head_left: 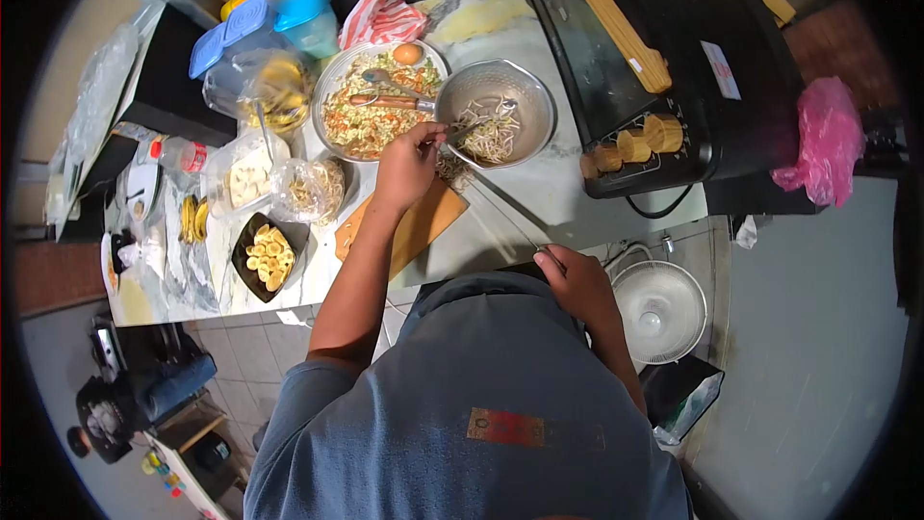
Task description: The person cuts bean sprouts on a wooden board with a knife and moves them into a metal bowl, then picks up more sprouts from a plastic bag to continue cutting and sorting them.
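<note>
My left hand (412,162) reaches over the near left rim of a metal bowl (529,96), its fingers pinched together. Whitish bean sprouts (493,135) lie in the bowl near the fingertips; what the pinch holds is too small to make out. Below that hand, a small clump of sprout scraps (452,171) sits at the top of a wooden cutting board (423,231). My right hand (575,281) is closed at the counter's front edge, around the end of a long thin utensil (510,217) that slants toward the board. Its kind is not clear.
A plate of chopped vegetables (346,130) carries an egg (407,54) and a wooden-handled utensil (385,102). Bagged sprouts (313,191), a dark dish of banana slices (265,260) and a bottle (183,154) stand left. A black appliance (664,29) is right; a strainer basket (664,313) sits below.
</note>
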Tool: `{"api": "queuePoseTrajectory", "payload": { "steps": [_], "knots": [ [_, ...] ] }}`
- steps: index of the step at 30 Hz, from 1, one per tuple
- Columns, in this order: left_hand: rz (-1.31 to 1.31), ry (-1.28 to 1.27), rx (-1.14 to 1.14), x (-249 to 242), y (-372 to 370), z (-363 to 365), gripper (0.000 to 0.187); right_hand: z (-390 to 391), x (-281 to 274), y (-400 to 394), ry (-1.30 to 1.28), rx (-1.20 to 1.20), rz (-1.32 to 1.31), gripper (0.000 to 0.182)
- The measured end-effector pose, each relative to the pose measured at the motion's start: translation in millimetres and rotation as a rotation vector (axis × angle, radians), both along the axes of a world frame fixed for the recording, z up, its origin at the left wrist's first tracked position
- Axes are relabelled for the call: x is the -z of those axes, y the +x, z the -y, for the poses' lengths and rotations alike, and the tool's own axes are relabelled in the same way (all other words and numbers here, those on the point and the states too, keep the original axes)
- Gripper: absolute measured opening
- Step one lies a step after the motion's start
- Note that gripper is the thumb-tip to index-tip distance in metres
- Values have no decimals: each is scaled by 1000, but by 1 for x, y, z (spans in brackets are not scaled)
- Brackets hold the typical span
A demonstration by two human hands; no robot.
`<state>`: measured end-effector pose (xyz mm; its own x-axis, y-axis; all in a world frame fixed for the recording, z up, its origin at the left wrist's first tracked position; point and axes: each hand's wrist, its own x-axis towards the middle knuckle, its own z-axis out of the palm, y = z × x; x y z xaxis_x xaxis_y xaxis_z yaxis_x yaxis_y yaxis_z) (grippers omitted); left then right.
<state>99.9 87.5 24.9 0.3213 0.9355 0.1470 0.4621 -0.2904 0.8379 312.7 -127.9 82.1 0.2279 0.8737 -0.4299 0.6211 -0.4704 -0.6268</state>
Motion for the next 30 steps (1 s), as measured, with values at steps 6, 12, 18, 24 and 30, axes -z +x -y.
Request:
{"api": "queuePoseTrajectory", "payload": {
  "steps": [6,12,18,24,30],
  "knots": [
    [-136,-89,-198,-7,-42,18,20,-25,7,7,36,-153,-89,34],
    [-111,-131,-442,-1,-104,61,17,-52,8,1,-72,-257,-128,30],
    [-221,-228,-642,19,-155,106,21,-72,10,-8,-27,-394,-161,28],
    [-375,-209,-637,37,-159,130,16,-85,10,-7,-61,-518,-153,28],
    [-414,-130,-687,35,-142,129,17,-86,14,3,18,-550,-155,28]
  ]
}}
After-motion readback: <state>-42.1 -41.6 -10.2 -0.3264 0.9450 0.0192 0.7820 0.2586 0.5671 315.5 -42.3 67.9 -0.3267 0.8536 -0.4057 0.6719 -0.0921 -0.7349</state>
